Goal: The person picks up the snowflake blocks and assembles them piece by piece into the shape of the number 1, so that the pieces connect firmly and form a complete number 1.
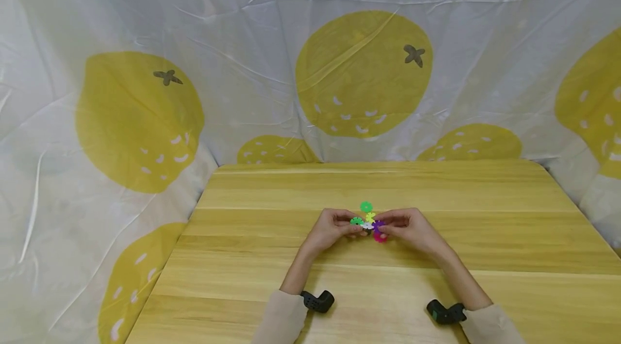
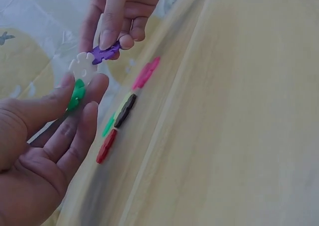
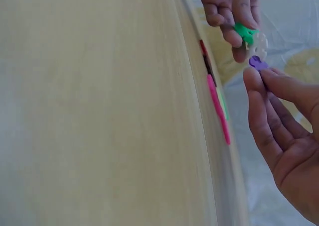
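Both hands meet above the table, working on notched plastic discs. My left hand (image 1: pixel 333 229) pinches a green notched disc (image 2: pixel 76 95) between thumb and fingers. On the other side, my right hand (image 1: pixel 411 229) holds a purple notched disc (image 2: pixel 105 52) by thumb and fingertips. Between these two is a white notched disc (image 2: pixel 83 67); it touches both and appears slotted into them, though how deep the slots go cannot be told. In the right wrist view the fingertips cover part of the purple disc.
On the wooden table (image 1: pixel 291 187), near the hands, lie loose notched discs: pink (image 2: pixel 146 72), black (image 2: pixel 125 110), red (image 2: pixel 106 146), yellow (image 1: pixel 371 217) and another green one (image 1: pixel 366 207). A lemon-patterned cloth (image 1: pixel 242 63) hangs behind the table's far edge.
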The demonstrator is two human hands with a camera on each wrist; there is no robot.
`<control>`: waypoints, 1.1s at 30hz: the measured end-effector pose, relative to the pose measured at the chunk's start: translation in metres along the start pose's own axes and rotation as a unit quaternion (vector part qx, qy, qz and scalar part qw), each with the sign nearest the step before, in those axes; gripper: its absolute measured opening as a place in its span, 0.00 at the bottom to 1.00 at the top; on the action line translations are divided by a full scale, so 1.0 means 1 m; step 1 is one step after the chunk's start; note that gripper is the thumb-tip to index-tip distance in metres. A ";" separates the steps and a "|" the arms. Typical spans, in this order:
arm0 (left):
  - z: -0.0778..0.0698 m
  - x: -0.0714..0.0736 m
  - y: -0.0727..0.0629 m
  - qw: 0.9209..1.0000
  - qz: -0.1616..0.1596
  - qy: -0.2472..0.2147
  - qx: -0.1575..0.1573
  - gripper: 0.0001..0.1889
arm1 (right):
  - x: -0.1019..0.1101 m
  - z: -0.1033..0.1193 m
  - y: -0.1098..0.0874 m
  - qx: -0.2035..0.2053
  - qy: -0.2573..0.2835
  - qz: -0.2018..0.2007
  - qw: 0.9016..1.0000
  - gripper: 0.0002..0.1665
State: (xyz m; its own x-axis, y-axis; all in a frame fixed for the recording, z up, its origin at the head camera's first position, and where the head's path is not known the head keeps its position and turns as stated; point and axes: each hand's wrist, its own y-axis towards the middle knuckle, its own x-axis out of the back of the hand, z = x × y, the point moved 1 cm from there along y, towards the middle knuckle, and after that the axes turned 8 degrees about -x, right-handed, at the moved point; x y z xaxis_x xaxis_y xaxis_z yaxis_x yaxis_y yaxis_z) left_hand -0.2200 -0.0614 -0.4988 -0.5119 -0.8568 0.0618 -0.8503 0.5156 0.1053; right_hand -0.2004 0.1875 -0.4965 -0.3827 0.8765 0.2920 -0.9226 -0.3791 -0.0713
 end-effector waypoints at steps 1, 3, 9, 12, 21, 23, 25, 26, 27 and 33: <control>0.001 -0.001 0.000 1.000 -0.001 -0.005 0.000 0.11 | -0.001 0.000 0.000 0.002 0.005 0.004 1.000 0.18; 0.002 -0.001 0.000 1.000 -0.007 -0.011 -0.003 0.11 | -0.003 0.000 0.001 0.004 0.011 0.005 1.000 0.18; 0.003 -0.001 0.000 0.999 -0.038 -0.039 -0.005 0.12 | -0.005 0.002 0.000 -0.006 0.031 -0.016 0.999 0.20; 0.002 0.000 0.000 0.997 -0.056 -0.047 0.005 0.12 | -0.005 0.003 -0.001 -0.008 0.046 -0.017 0.999 0.22; -0.002 0.002 0.000 0.996 -0.068 -0.054 0.015 0.14 | -0.008 0.008 -0.002 0.010 0.101 0.014 0.995 0.25; -0.003 0.001 0.001 0.996 -0.066 -0.054 0.015 0.14 | -0.008 0.010 -0.004 0.007 0.098 0.007 0.995 0.24; -0.003 0.000 0.001 0.996 -0.063 -0.058 0.019 0.15 | -0.008 0.012 -0.005 0.003 0.093 0.000 0.996 0.23; -0.003 -0.001 0.001 0.996 -0.062 -0.058 0.019 0.15 | -0.008 0.012 -0.005 0.003 0.091 -0.003 0.996 0.23; -0.003 -0.001 0.002 0.996 -0.060 -0.059 0.020 0.15 | -0.008 0.013 -0.005 0.003 0.090 -0.006 0.996 0.22; -0.002 -0.001 -0.001 0.996 -0.064 -0.062 0.013 0.13 | -0.012 0.016 -0.003 0.017 0.091 -0.007 0.996 0.21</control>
State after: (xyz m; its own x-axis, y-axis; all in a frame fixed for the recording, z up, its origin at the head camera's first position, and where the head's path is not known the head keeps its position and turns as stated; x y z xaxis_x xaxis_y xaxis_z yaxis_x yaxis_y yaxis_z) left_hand -0.2187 -0.0609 -0.4965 -0.4086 -0.9097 -0.0740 -0.9118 0.4032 0.0780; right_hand -0.1923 0.1730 -0.4849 -0.3758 0.9196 0.1143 -0.9266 -0.3743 -0.0349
